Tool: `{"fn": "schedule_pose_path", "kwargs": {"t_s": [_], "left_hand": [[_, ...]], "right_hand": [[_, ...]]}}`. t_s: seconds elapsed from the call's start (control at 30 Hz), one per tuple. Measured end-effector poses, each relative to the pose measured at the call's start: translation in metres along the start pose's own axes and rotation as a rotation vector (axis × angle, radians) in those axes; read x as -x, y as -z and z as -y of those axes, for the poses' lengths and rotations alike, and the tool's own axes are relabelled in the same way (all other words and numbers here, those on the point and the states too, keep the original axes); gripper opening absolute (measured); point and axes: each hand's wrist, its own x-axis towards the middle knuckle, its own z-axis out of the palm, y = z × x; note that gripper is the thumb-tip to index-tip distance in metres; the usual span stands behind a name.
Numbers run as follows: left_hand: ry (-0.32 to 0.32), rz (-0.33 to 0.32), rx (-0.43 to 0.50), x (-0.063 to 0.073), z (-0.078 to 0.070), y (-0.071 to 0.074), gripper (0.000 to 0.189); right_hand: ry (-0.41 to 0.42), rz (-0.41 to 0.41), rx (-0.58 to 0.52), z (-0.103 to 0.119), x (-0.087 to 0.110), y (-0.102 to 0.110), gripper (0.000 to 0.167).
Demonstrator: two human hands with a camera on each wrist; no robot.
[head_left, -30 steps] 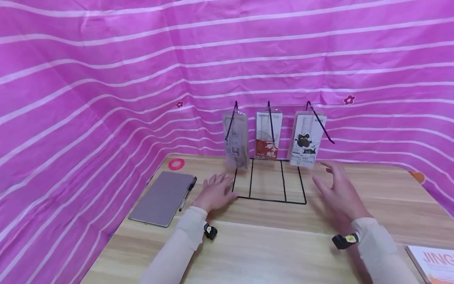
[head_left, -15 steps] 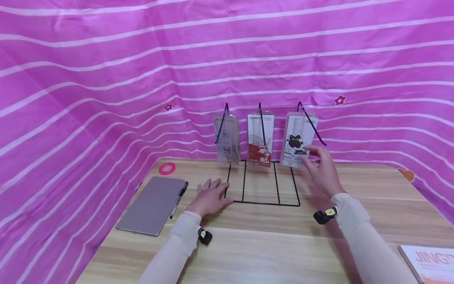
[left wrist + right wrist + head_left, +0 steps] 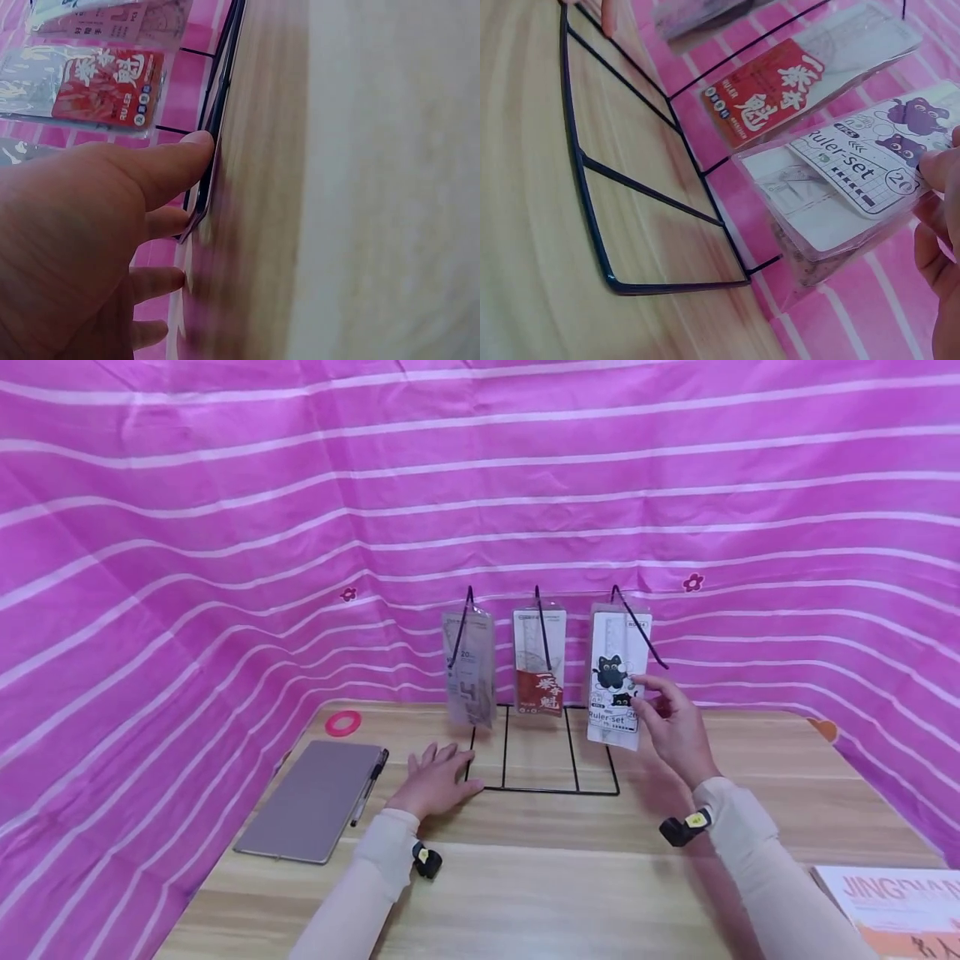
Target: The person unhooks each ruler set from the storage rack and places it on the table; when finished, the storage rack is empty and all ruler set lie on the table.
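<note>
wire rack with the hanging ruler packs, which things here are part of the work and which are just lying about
In hand:
black wire rack, left hand pressing on its base
clear cat-print ruler set pack, right hand pinching it

Lying about:
grey notebook
black pen
pink tape ring
orange-lettered book

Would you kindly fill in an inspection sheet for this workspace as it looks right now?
Surface: wooden table, light grain.
Job's things: black wire rack with three hanging packs; cat ruler set on its right hook, red pack in the middle, grey pack on the left.
Clutter: grey notebook with a pen at its edge, pink tape ring, a book at the near right corner.
Grippers: right hand pinches the cat ruler set; left hand rests flat at the rack's left base.
Cables: nothing seen.
Surroundings: pink striped cloth behind and at both sides.
</note>
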Motion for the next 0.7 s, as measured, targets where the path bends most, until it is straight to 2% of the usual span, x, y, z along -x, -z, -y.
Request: {"fn": "schedule_pose_path", "kwargs": {"t_s": [0.17,0.33,0.53,0.7], "left_hand": [[0.006,0.002,-0.009,-0.001,0.004,0.000,0.069],[0.001,0.006,-0.020,-0.003,0.003,0.005,0.070],[0.005,0.020,-0.023,-0.002,0.000,0.007,0.069],[-0.021,0.031,-0.022,-0.001,0.000,0.006,0.069]], "right_hand": [[-0.001,0.051,-0.004,0.015,0.015,0.015,0.038],[-0.003,0.082,0.006,0.035,0.035,0.037,0.036],[-0.025,0.094,0.009,0.052,0.073,0.063,0.035],[-0.048,0.111,-0.011,0.066,0.110,0.088,0.037]]}}
